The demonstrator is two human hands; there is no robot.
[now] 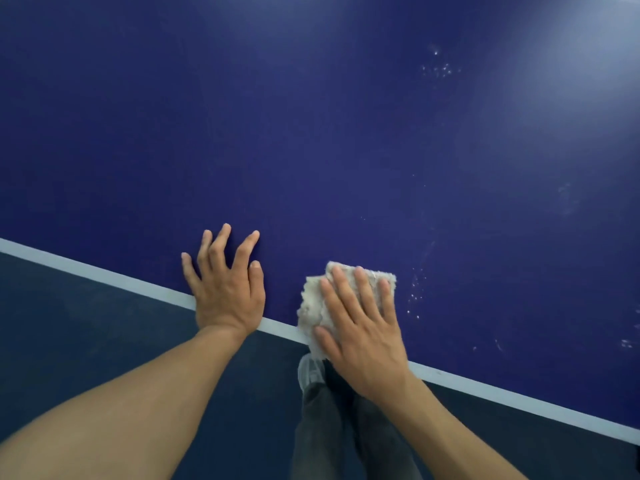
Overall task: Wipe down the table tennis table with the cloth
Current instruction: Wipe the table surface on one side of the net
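The dark blue table tennis table [311, 116] fills the view, its white edge line [104, 275] slanting down to the right above grey-blue floor [69, 341]. The left hand [225, 289] rests flat at the edge, fingers spread, holding nothing. Just right of it, the fluffy off-white cloth [313, 299] lies across the edge under the right hand [363, 327], whose 4 straight fingers press it flat, slightly apart. White specks [415, 292] sit just beside the cloth. The cloth overhangs, so a stroke toward the body could drag it off. Ahead and rightward, the tabletop gives wide room.
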